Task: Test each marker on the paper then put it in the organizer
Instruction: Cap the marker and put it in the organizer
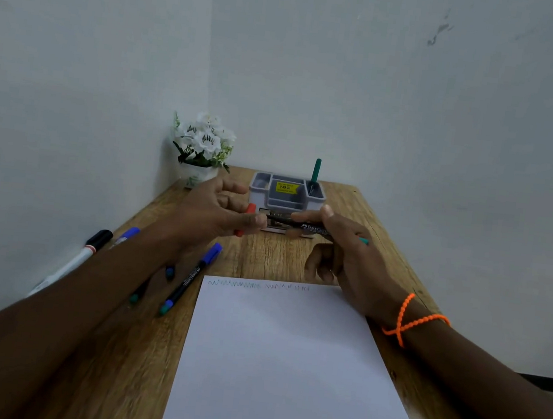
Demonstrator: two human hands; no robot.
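The marker [314,228], pinched in the right hand [342,251], wants its red cap [245,219], gripped in the left hand [212,212], pushed straight on, then into the organizer [287,193]

Grained wooden table [297,256] — matt white paper [285,365] — smooth grey plastic organizer [286,198].

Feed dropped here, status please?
Right hand grips black marker. Left hand holds its red cap, near the tip. Organizer holds one green marker. Nothing in the way.
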